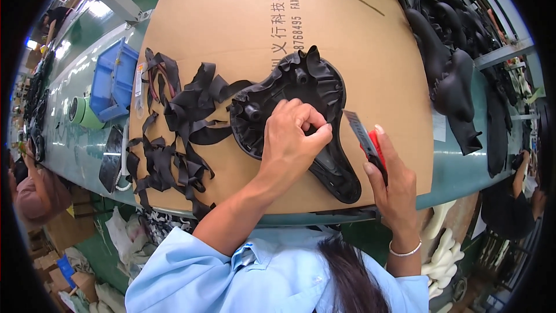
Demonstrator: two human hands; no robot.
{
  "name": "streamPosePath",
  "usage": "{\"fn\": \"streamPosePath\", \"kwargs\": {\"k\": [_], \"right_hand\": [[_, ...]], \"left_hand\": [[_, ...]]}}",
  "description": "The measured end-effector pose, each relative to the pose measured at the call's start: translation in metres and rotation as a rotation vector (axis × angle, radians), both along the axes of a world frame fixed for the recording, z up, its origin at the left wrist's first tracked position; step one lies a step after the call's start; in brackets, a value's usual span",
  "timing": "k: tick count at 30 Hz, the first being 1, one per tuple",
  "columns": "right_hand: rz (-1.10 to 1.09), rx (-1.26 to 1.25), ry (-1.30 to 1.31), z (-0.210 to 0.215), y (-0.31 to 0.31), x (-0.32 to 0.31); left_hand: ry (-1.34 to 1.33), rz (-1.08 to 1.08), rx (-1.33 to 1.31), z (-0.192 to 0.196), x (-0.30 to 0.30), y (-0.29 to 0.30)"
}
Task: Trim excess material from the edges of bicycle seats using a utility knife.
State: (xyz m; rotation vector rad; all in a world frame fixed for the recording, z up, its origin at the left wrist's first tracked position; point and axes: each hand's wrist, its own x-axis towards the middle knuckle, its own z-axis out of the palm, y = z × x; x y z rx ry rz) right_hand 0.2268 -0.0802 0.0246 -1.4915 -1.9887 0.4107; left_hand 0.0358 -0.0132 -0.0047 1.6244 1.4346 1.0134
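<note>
A black bicycle saddle [278, 90] lies upside down on a sheet of brown cardboard [243, 17], its narrow nose pointing toward me. My left hand [292, 136] rests on the saddle's middle, fingers pinched on the cover edge at its right rim. My right hand [391, 179] is just right of the saddle and grips a red-handled utility knife [365, 139], its blade angled up and left toward the pinched spot. A bracelet sits on that wrist.
A heap of black trimmed strips [179, 127] lies left of the saddle. Farther left are a blue bin [113, 78] and a green tape roll [81, 113]. Several black saddles [449, 64] are piled at the right. Other people work at both sides.
</note>
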Motion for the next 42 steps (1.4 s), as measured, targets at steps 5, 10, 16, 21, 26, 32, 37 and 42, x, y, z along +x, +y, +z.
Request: {"fn": "streamPosePath", "kwargs": {"k": [5, 10, 16, 21, 26, 32, 37, 42], "right_hand": [[0.097, -0.103, -0.071, 0.002, 0.015, -0.006], [0.202, -0.118, -0.034, -0.009, 0.003, 0.008], [0.226, -0.307, -0.045, 0.015, -0.015, 0.029], [-0.002, -0.558, -0.045, 0.034, -0.073, 0.003], [-0.195, -0.416, 0.041, 0.007, -0.121, -0.02], [-0.534, -0.365, 0.409, -0.014, -0.129, -0.012], [-0.133, -0.047, 0.058, -0.01, -0.092, -0.017], [-0.026, -0.059, -0.174, -0.003, -0.07, -0.025]], "left_hand": [[-0.086, 0.013, -0.018, -0.002, -0.001, -0.003], [-0.208, -0.003, -0.102, 0.005, -0.002, -0.003], [-0.549, -0.323, -0.19, 0.002, -0.02, 0.002], [-0.927, -0.381, -0.278, -0.005, -0.024, 0.005], [-1.448, -0.147, -0.31, -0.015, -0.023, 0.012], [0.143, -0.911, 0.422, 0.036, -0.046, -0.007], [0.294, -0.871, 0.315, 0.011, -0.06, 0.02], [0.353, -0.758, 0.332, 0.009, -0.052, 0.02]]}}
